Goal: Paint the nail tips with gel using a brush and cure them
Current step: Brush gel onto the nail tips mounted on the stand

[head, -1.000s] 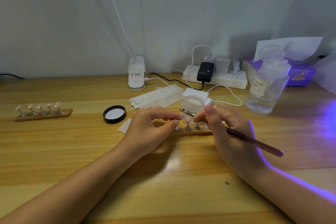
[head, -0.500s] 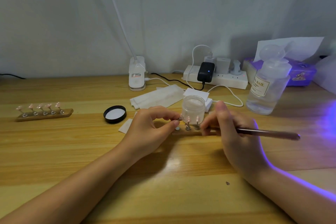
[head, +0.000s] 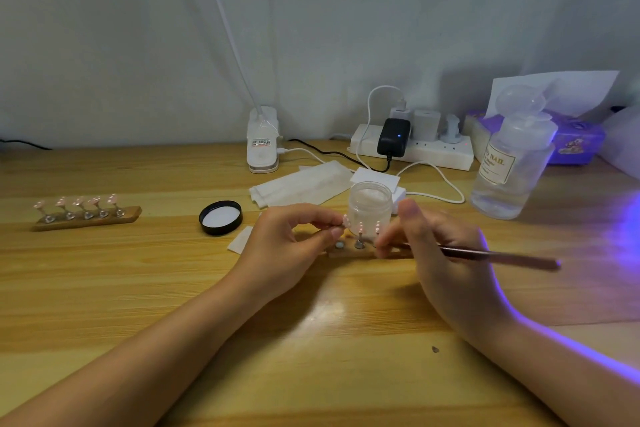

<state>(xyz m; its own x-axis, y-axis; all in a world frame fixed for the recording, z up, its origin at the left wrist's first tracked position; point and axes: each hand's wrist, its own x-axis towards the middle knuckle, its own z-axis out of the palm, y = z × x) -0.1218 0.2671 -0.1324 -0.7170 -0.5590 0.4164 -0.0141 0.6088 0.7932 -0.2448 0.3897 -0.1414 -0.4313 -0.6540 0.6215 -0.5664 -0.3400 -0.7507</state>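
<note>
At frame centre, the left hand point(head: 287, 246) pinches a nail tip point(head: 345, 220) above the wooden holder point(head: 349, 253). The right hand point(head: 446, 253) grasps the brush point(head: 502, 257), its handle pointing right, just before the open gel jar point(head: 370, 208).

Around the frosted clear round plastic jar point(head: 369, 210): pale pink nail tips point(head: 360, 227) in front, black round lid with white lining point(head: 220, 218) left, honey-yellow grained wooden table point(head: 173, 288) beneath.

Far on bench point(head: 104, 288): white power strip point(head: 450, 152) with black adapter point(head: 393, 140), purple tissue box point(head: 575, 142) far right, white wipes point(head: 301, 185) centre.
</note>
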